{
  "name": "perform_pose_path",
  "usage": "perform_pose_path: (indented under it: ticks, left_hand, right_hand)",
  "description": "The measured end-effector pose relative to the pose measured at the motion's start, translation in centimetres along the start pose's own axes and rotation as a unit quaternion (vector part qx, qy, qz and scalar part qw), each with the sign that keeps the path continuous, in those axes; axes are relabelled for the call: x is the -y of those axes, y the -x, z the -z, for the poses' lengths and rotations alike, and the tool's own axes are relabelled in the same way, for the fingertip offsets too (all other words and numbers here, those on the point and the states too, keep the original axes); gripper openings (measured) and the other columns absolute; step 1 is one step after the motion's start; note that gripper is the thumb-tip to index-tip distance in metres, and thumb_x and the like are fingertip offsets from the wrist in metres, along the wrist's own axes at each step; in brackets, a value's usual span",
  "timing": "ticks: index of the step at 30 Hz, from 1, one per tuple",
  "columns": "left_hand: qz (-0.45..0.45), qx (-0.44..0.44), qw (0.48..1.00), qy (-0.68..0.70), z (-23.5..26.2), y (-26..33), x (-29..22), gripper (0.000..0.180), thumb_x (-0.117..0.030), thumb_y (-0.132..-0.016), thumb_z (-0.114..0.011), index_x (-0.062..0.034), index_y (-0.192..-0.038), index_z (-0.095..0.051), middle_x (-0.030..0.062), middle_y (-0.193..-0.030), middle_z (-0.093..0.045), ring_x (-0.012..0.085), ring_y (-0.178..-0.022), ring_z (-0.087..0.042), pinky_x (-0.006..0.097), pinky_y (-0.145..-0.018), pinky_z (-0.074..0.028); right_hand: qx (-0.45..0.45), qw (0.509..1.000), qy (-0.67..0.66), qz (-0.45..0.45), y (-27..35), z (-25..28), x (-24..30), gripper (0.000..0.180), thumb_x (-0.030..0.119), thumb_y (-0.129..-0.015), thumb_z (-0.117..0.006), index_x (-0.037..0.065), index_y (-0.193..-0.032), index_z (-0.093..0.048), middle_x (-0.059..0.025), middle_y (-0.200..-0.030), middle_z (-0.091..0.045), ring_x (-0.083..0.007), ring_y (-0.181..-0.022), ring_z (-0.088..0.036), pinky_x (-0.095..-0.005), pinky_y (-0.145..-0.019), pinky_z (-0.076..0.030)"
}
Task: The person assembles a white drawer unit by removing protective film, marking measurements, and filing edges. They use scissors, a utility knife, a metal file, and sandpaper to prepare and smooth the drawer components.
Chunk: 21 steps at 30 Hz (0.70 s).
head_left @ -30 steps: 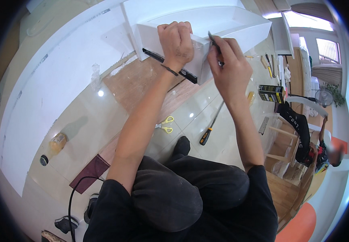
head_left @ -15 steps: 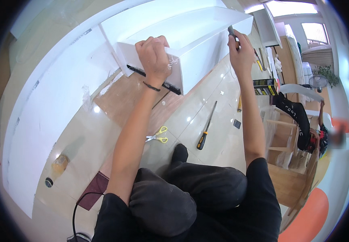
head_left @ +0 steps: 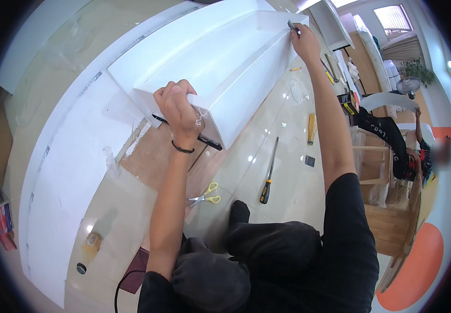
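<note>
The left hand (head_left: 177, 107) is gripping the near corner of the white board box (head_left: 220, 68); the right hand (head_left: 302, 41) is pinching a small dark tool (head_left: 291, 24) at its far corner. Since earlier, the right arm has stretched farther away. Scissors (head_left: 205, 193) and a screwdriver (head_left: 268, 175) are lying on the glossy tiled floor (head_left: 288, 193).

Workshop — floor-strewn screwdriver (head_left: 268, 176), scissors (head_left: 205, 193), wooden frames (head_left: 382, 172)

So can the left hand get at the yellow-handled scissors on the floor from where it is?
Probably yes. The left hand grips the white panel's corner, but the scissors lie on open floor just below that forearm, with nothing covering them.
</note>
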<state>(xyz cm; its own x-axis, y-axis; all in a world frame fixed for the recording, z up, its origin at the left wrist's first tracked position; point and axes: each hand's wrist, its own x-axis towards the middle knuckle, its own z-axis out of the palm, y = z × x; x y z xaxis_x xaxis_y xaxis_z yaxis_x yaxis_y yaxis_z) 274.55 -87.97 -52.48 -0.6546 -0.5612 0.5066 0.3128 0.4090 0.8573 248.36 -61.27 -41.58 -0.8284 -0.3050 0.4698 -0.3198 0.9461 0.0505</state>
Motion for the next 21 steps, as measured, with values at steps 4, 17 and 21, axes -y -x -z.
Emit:
perform_pose_path:
  ticks: [4,17,21]
  left_hand:
    - [0.031,0.004,0.999,0.021,0.1,-0.1,-0.4,0.047,-0.027,-0.098,-0.023,-0.0033,-0.061,-0.04,0.0097,-0.06,-0.044,0.0249,-0.067,-0.037,0.037,-0.082,-0.03]
    - [0.031,-0.01,0.999,0.031,0.0,-0.4,-0.4,0.052,-0.03,-0.1,-0.021,-0.0029,-0.061,-0.04,0.0103,-0.058,-0.042,0.0255,-0.065,-0.033,0.037,-0.08,-0.03]
    - [0.022,-0.003,0.999,0.025,0.0,-0.4,-0.4,0.049,-0.027,-0.1,-0.022,-0.0017,-0.061,-0.039,0.0108,-0.059,-0.042,0.0257,-0.067,-0.034,0.037,-0.08,-0.03]
  right_hand:
    - [0.021,0.999,0.039,0.01,-1.2,-0.3,-1.3,0.029,0.026,-0.093,-0.058,0.016,-0.119,-0.069,-0.0084,-0.113,-0.069,-0.0337,-0.103,-0.067,-0.0472,-0.086,-0.054]
    - [0.023,0.999,0.024,0.041,0.0,0.5,-1.0,0.028,0.026,-0.094,-0.058,0.016,-0.117,-0.071,-0.0038,-0.113,-0.07,-0.0308,-0.1,-0.068,-0.0434,-0.084,-0.055]
    - [0.02,0.999,0.004,0.05,0.7,0.9,-0.2,0.027,0.026,-0.093,-0.058,0.015,-0.115,-0.072,-0.004,-0.111,-0.07,-0.0302,-0.096,-0.069,-0.0427,-0.081,-0.055]
